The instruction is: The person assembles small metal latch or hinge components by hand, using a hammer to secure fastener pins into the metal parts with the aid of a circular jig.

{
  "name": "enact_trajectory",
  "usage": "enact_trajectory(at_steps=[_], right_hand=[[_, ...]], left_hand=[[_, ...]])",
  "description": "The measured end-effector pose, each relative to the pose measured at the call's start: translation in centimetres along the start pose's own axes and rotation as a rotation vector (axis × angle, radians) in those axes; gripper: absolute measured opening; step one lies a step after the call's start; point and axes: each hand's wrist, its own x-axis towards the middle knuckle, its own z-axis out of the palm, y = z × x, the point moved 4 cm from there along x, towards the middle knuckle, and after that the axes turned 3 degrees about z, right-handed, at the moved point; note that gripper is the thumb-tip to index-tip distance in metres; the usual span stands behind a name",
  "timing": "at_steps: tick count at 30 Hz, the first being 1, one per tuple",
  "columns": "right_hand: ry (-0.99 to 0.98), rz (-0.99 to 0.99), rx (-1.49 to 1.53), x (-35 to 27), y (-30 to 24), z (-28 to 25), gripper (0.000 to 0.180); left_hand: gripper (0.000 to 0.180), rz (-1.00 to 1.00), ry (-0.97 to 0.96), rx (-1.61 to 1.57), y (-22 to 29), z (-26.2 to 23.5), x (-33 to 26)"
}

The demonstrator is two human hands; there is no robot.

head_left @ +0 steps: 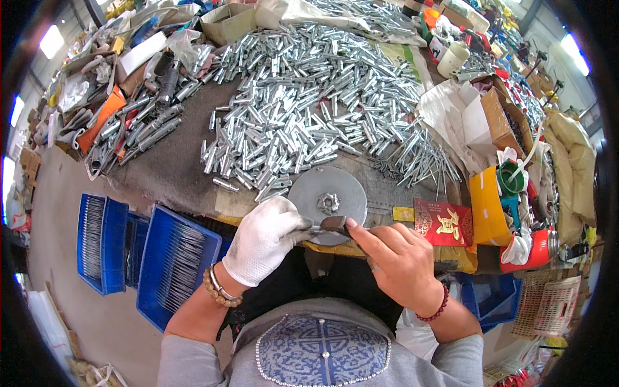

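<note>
"What does the head view give you?"

"I'm looking down on a grey metal disc (351, 184) at the bench edge, with a knobbly metal nut (328, 204) in its middle."

"And the hands?"

"The left hand (265, 237), in a white knitted glove, sits at the disc's near left, thumb and fingers pinched together on a slender metal piece (312, 231). I can't make out its shape."

"The right?"

"The bare right hand (403, 261) is at the disc's near right, clamped on a dark, flat tool (335, 224), index fingertip against it. Both held things overlap the disc's near edge."

"Around it?"

"Beyond the disc, a heap of short shiny metal tubes (290, 116); right of it, a red paper packet (442, 237); lower left, a blue tray (155, 248) of thin metal rods (184, 261)."
</note>
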Motion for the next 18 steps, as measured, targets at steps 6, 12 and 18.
enact_trajectory(at_steps=[6,12,18], right_hand=[[0.347,-0.101,0.02,-0.3,-1.3,-1.8,0.07],[-0.028,0.161,0.208,0.1,0.2,0.1,0.066],[0.022,0.029,-0.127,2.7,2.4,0.6,0.063]], left_hand=[[0.016,0.021,0.016,-0.043,-0.3,0.0,-0.1],[0.021,-0.031,-0.01,-0.04,-0.6,-0.1,0.1],[0.014,-0.061,-0.028,-0.115,-0.6,-0.2,0.3]])
